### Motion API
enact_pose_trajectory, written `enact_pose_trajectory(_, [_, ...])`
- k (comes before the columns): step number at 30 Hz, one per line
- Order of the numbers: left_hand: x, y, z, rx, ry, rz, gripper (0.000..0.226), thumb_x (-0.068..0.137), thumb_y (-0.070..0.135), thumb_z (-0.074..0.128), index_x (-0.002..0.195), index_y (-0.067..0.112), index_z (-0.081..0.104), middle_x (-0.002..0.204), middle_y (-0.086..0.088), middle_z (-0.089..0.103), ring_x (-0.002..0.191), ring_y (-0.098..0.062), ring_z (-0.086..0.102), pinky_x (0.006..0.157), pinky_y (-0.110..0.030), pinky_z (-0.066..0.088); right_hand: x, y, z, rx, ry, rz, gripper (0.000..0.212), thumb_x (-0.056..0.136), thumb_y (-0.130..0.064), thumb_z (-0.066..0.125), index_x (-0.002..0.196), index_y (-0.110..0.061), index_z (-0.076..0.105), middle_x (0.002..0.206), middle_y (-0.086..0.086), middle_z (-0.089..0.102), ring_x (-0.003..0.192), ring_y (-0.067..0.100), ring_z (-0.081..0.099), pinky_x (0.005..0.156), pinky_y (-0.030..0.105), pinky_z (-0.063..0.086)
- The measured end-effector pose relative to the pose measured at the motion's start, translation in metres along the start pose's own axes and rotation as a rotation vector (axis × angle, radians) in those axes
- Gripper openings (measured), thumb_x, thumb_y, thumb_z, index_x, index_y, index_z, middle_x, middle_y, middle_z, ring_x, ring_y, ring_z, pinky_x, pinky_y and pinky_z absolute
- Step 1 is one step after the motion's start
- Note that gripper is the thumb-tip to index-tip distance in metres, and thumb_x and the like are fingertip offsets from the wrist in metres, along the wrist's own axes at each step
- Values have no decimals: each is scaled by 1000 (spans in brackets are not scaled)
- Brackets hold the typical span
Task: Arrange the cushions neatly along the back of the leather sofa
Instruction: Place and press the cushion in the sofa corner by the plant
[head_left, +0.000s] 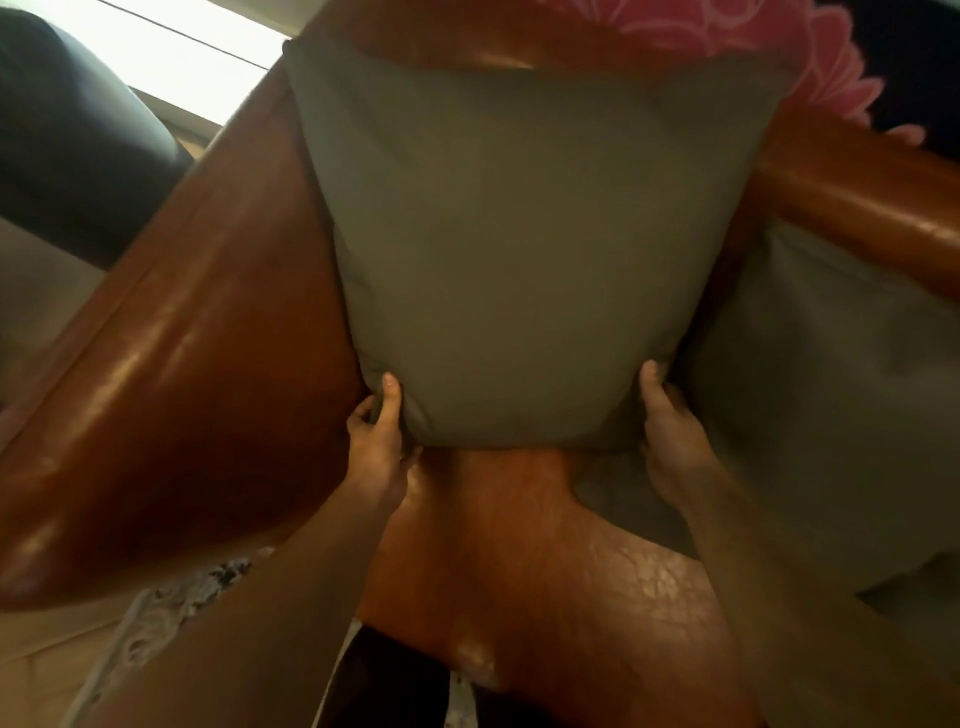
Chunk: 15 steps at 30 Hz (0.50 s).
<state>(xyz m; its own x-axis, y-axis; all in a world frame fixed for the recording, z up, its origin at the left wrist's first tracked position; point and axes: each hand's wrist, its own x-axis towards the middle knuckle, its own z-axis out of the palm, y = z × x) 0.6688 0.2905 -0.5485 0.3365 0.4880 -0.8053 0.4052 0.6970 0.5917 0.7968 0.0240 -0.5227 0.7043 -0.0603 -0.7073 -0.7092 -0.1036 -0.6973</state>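
Both hands, left hand (376, 434) & right hand (670, 421), grasp big grey-green fabric cushion's (519, 249) bottom corners, squaring it upright vs brown leather sofa (182, 364) back.

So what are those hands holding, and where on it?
Both hold the grey-green cushion by its bottom corners: left hand on the lower-left corner, right hand on the lower-right.

— Where does the cushion (514, 249) stand?
— On the sofa seat (519, 545), leaning against the sofa back (447, 47), just right of the armrest (171, 395).
— And beside it?
— A second cushion (821, 415) lies to its right, touching it, below the back's top roll.
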Motion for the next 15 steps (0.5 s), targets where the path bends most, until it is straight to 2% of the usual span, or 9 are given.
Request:
enact_pose_trajectory(3, [-6, 2, -5, -69, -27, -38, 70, 78, 72, 68, 132, 28, 59, 99, 9, 73, 89, -16, 64, 77, -35, 54, -9, -4, -3, 65, -23, 56, 112, 53, -82, 80, 145, -24, 53, 135, -16, 64, 122, 6, 60, 111, 30, 42])
enact_pose_trajectory(4, [-6, 3, -6, -71, -28, -54, 72, 78, 73, 67, 134, 30, 56, 98, 8, 72, 84, -17, 62, 78, -36, 54, -10, -3, -2, 89, -20, 63, 120, 45, -85, 81, 146, -25, 52, 137, -18, 62, 124, 4, 57, 113, 29, 39])
enact_pose_trajectory(5, [-5, 4, -9, -73, -29, -72, 74, 79, 75, 66, 138, 32, 53, 106, 6, 71, 88, -19, 63, 84, -38, 55, -13, -2, -1, 108, -19, 71, 125, 43, -87, 81, 149, -28, 49, 142, -20, 58, 128, 4, 54, 116, 30, 36])
enact_pose_trajectory(8, [-8, 9, -14, -145, -82, -196, 77, 84, 83, 49, 140, 29, 55, 128, 0, 66, 113, -24, 63, 102, -44, 50, -22, 5, 4, 152, -45, 59, 119, 48, -88, 78, 151, -38, 45, 143, -25, 56, 131, 1, 52, 119, 32, 34])
enact_pose_trajectory(10, [-6, 8, -19, -322, -106, -287, 69, 98, 73, 33, 133, 20, 59, 128, -7, 64, 112, -25, 61, 102, -44, 46, -26, 8, 3, 172, -41, 52, 113, 51, -88, 77, 149, -42, 46, 139, -25, 59, 122, -1, 57, 113, 32, 39])
enact_pose_trajectory(13, [-4, 5, -30, -386, -63, -334, 38, 107, 34, 30, 113, 15, 63, 109, -8, 65, 90, -22, 60, 81, -39, 47, -34, 5, 3, 216, -58, 73, 102, 60, -86, 72, 146, -35, 53, 135, -18, 65, 119, 7, 63, 107, 37, 46])
enact_pose_trajectory(15, [-2, 5, -33, -390, -58, -367, 32, 105, 25, 34, 93, 15, 61, 88, -5, 60, 71, -19, 51, 71, -34, 44, -38, 3, 0, 281, -33, 75, 75, 83, -78, 58, 136, -26, 62, 131, -10, 69, 116, 10, 66, 104, 38, 49])
